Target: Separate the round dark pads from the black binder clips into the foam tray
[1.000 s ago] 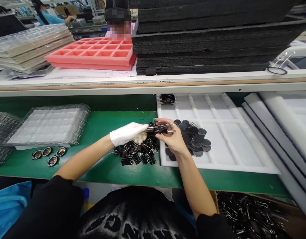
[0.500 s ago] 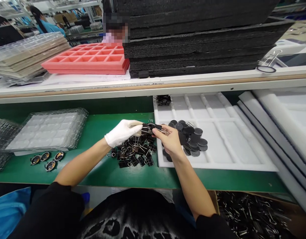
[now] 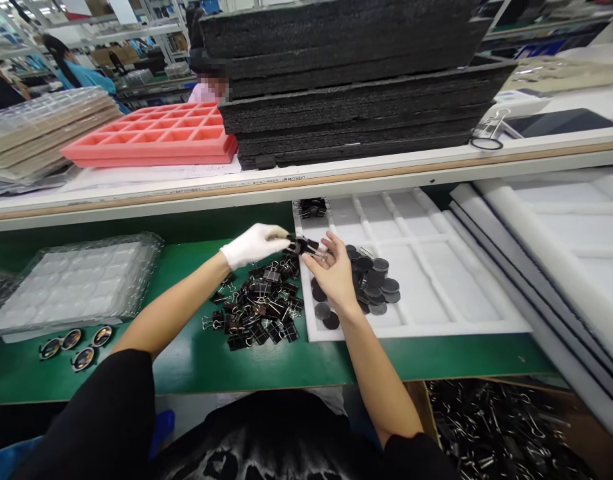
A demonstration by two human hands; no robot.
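Note:
My left hand [image 3: 254, 245], in a white glove, pinches a small dark part with black binder clips [image 3: 309, 246] on it. My right hand [image 3: 335, 273] is bare. Its thumb and fingers are spread apart around the wire handles of the clip on the right, and light contact there cannot be ruled out. Below the hands lies a loose pile of binder clips [image 3: 261, 300] on the green table. Beside my right wrist, black round discs [image 3: 374, 280] lie heaped on a white foam tray [image 3: 436, 280].
More clips [image 3: 312, 207] sit in the tray's far left corner. Round lens-like pieces [image 3: 83, 359] and clear plastic trays [image 3: 76, 273] are at left. A shelf edge [image 3: 386, 176] crosses above, bearing black foam sheets [image 3: 356, 87] and red foam trays [image 3: 151, 137]. A clip-filled box [image 3: 491, 427] stands lower right.
The fingers of my right hand have loosened from the clipped part and spread. My left hand still grips it. The whole view has shifted, with the table things appearing further left.

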